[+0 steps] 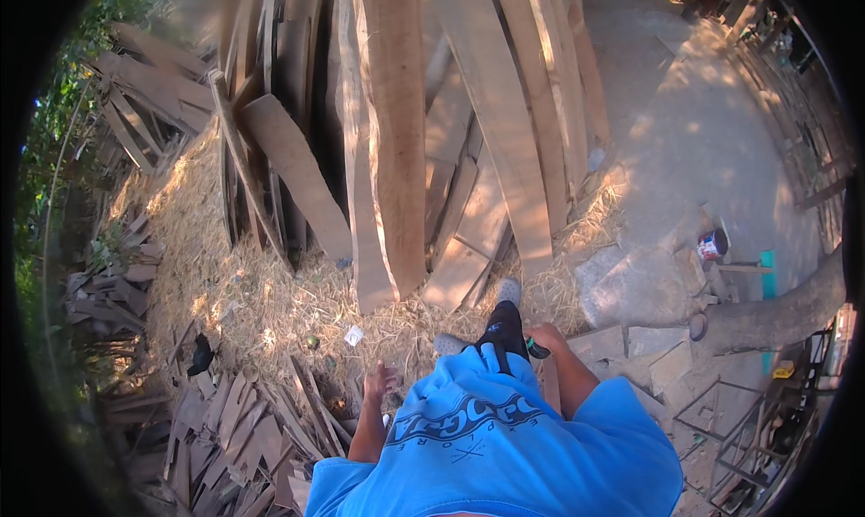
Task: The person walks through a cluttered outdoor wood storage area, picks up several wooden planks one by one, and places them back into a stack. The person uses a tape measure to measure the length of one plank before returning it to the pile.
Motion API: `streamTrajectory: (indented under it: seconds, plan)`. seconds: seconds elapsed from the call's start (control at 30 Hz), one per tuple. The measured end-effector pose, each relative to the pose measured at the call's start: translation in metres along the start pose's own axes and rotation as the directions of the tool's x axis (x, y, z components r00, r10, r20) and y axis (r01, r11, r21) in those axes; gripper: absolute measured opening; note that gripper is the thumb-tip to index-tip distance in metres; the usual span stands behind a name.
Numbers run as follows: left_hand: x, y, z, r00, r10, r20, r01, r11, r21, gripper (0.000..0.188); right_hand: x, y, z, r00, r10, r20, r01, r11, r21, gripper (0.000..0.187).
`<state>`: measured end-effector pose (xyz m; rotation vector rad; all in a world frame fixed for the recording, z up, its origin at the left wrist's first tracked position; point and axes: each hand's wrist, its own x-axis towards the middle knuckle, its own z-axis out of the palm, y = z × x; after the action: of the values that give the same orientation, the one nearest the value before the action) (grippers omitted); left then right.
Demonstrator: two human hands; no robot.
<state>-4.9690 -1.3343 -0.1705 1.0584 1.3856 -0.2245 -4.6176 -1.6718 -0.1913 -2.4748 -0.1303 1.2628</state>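
Note:
My left hand [382,379] hangs at my left side, its fingers stretched out and holding nothing. On the other side, my right hand [547,338] is closed around a small black-and-green object [537,349] beside my thigh; its kind is not clear. Long rough-sawn wooden boards [396,157] stand in front of my feet, their lower ends on straw-covered ground, and neither hand touches them. A shorter board [295,176] leans at the left of this group. One grey shoe [509,290] is close to the boards' lower ends.
Wood offcuts [230,427] lie heaped at the near left, with more boards [153,85] farther off. Stone slabs [631,287], a small paint can [712,244] and a thick trunk [775,314] are on the right. A metal frame [721,427] stands at the lower right.

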Motion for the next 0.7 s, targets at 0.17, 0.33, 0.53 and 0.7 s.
streamTrajectory:
  seconds: [0.17,0.33,0.53,0.7]
  plan:
    - [-0.008,0.015,0.027,0.998,-0.052,0.033,0.055,0.991,-0.118,0.045,0.003,0.000,-0.025,0.999,-0.037,0.039,0.039,0.997,-0.060,0.042]
    - [-0.013,0.040,0.061,0.994,-0.107,0.037,0.108,0.994,-0.016,0.044,0.042,0.019,-0.043,0.983,-0.156,0.095,0.169,0.975,-0.148,0.041]
    - [-0.022,0.109,0.114,0.992,-0.085,0.089,0.077,0.993,0.092,0.050,0.086,0.026,-0.091,0.986,-0.133,0.097,0.134,0.991,-0.003,0.043]
    - [-0.023,0.180,0.155,0.992,0.053,0.117,-0.068,0.989,0.129,0.046,0.117,0.010,-0.143,0.996,0.066,0.067,-0.071,0.995,0.076,0.040]
